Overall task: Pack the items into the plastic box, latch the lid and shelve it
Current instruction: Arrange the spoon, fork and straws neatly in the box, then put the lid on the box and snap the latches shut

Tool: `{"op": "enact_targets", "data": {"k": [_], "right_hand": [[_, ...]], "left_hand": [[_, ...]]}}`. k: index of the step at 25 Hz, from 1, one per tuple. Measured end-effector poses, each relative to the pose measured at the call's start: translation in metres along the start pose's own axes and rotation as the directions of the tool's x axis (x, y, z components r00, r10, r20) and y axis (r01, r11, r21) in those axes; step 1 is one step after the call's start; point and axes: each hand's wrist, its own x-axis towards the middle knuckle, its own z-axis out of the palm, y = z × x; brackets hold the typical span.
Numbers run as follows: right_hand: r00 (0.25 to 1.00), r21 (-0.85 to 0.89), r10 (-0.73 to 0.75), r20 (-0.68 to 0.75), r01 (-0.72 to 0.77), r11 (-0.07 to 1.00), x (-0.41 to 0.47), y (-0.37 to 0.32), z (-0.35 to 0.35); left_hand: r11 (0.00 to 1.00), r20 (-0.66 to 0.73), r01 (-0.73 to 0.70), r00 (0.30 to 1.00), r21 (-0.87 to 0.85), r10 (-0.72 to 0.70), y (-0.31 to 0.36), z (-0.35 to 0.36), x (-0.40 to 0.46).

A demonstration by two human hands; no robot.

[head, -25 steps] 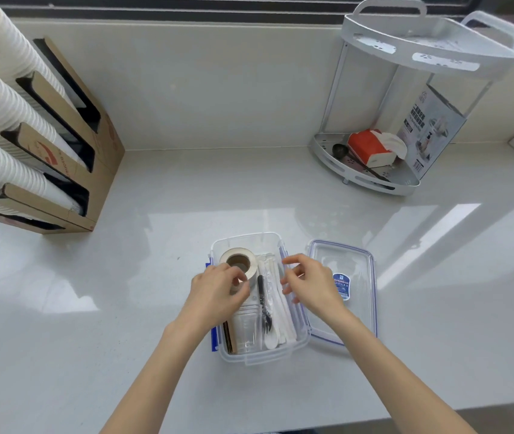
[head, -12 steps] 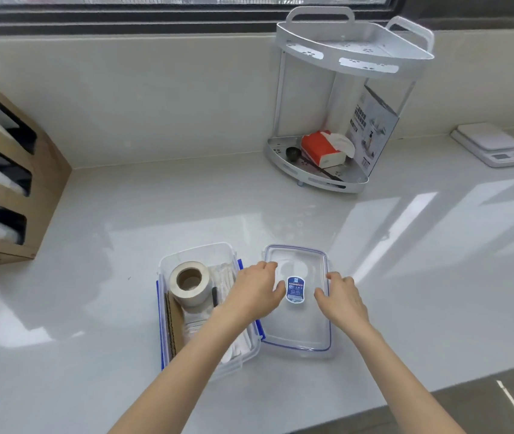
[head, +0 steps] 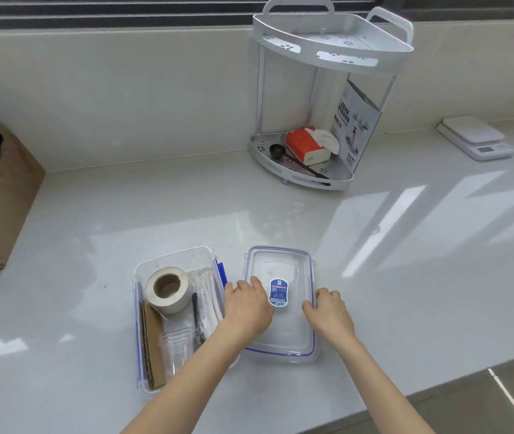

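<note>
So we've got the clear plastic box (head: 174, 261) sitting open on the white counter (head: 92, 214), and the lid (head: 280, 264) is lying flat just to its right, blue seal running round the edge and a little blue sticker (head: 278, 293) in the middle. Our left hand (head: 247, 305) is resting palm-down on the lid's left edge, fingers loosely curled over the rim, and our right hand (head: 329, 311) is doing the same thing on the right edge, fingertips hooked at the rim. Whether we're actually gripping it or just touching it, we honestly can't tell from here; the lid looks flat on the counter. Inside the box there's a roll of tape (head: 168, 289) at the far end, a strip of brown corrugated cardboard (head: 152, 343) along the left wall, some clear plastic cups (head: 177, 346) lying at the near end, and a black utensil (head: 196, 317) next to white wrapped ones (head: 210, 296) on the right side. Back in the corner stands a white two-tier shelf (head: 330, 48) with a red tissue pack (head: 305, 144) on its lower tier. A small kitchen scale (head: 475, 137) sits off to the right, and a cardboard cup dispenser (head: 2, 195) is at the left edge.
</note>
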Motion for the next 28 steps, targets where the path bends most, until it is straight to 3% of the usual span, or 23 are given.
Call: {"op": "enact_targets", "data": {"k": [3,5,8,12,19,28], "right_hand": [[1.0,0.063,-0.005,-0.028,0.006,0.998,0.001,0.002,0.001],[0.997,0.131,0.005,-0.082,0.005,0.991,0.001,0.004,0.0],[0.983,0.253,0.037,-0.18,0.01,0.967,0.001,0.007,-0.01],[0.954,0.374,0.038,-0.297,0.079,0.924,-0.001,0.003,-0.028],[0.907,0.446,-0.079,-0.413,0.277,0.851,-0.021,-0.032,-0.037],[0.91,0.441,-0.307,-0.28,0.406,0.801,-0.056,-0.088,0.015]], "left_hand": [[0.998,0.023,0.011,1.0,-0.057,-0.01,0.002,-0.004,0.001],[0.976,0.033,0.032,0.999,-0.216,-0.026,0.004,-0.006,0.001],[0.85,0.035,0.054,0.999,-0.524,-0.042,0.008,-0.009,-0.001],[0.721,-0.098,0.001,0.991,-0.693,-0.095,0.009,-0.02,-0.008],[0.591,-0.363,-0.149,0.894,-0.793,-0.262,-0.021,-0.044,-0.03],[0.504,-0.373,-0.076,0.767,-0.86,-0.522,-0.095,-0.015,-0.091]]}}
